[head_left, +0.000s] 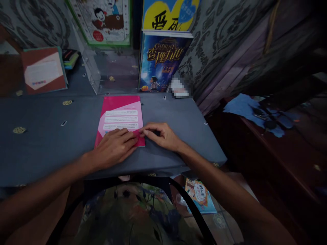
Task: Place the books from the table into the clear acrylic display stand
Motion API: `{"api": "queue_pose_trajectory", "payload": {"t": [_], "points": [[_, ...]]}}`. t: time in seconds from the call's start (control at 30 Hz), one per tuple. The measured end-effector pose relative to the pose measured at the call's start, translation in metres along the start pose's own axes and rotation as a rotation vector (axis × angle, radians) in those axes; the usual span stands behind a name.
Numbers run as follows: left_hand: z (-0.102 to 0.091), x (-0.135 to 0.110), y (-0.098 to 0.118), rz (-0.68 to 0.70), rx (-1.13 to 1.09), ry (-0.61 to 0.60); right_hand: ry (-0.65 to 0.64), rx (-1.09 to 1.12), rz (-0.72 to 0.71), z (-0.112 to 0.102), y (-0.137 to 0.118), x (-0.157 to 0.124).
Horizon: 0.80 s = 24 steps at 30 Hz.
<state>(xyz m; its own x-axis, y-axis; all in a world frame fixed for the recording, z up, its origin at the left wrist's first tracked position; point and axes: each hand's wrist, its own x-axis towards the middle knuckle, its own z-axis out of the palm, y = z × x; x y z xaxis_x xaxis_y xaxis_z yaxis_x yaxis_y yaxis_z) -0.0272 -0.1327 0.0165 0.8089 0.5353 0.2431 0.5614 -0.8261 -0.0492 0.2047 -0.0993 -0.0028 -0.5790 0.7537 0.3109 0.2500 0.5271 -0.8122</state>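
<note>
A thin pink book [122, 103] lies on the cloth-covered table, its printed text upside down to me. My left hand [117, 146] rests flat across the book's near part, fingers stretched out and hiding that area. At the near right edge of the book, my right hand [160, 134] has thumb and forefinger brought together in a pinch on the edge. How much of the book sits between those fingertips is too small to see.
Behind the book stand a clear plastic holder [112, 75] and a blue book [163, 63]. A brown-and-pink book [44, 69] lies at the back left. To the right, a blue cloth [242, 109] is on a dark red surface. Another book [200, 195] lies below the table edge.
</note>
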Motion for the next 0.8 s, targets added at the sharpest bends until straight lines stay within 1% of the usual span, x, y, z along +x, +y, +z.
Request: {"api": "queue_pose_trajectory", "payload": {"t": [0.07,0.13,0.2,0.27,0.37,0.47,0.53,0.63,0.7,0.8], "points": [[0.001,-0.003,0.0,0.001,-0.022,0.012,0.026,-0.183,-0.101,0.002,-0.006,-0.01],[0.001,-0.003,0.001,-0.011,-0.052,0.013,-0.005,-0.298,-0.18,0.003,-0.012,-0.019],[0.0,-0.002,-0.001,-0.026,-0.093,0.0,0.003,-0.362,-0.201,0.005,-0.017,-0.027],[-0.001,0.003,-0.006,-0.064,-0.133,-0.007,0.011,-0.374,-0.211,0.008,-0.022,-0.032],[0.002,0.014,-0.023,-0.171,-0.145,0.003,0.021,-0.322,-0.197,0.021,-0.032,-0.038],[0.005,0.025,-0.047,-0.282,-0.138,-0.005,0.002,-0.332,-0.233,0.049,-0.048,-0.037],[0.005,0.032,-0.062,-0.328,-0.139,-0.031,-0.063,-0.415,-0.288,0.075,-0.061,-0.027],[0.0,0.042,-0.073,-0.314,-0.124,-0.094,-0.24,-0.605,-0.309,0.116,-0.077,0.005],[-0.005,0.048,-0.074,-0.271,-0.095,-0.155,-0.297,-0.699,-0.325,0.137,-0.082,0.034],[-0.01,0.053,-0.069,-0.219,-0.022,-0.241,-0.391,-0.741,-0.331,0.157,-0.081,0.07]]}}
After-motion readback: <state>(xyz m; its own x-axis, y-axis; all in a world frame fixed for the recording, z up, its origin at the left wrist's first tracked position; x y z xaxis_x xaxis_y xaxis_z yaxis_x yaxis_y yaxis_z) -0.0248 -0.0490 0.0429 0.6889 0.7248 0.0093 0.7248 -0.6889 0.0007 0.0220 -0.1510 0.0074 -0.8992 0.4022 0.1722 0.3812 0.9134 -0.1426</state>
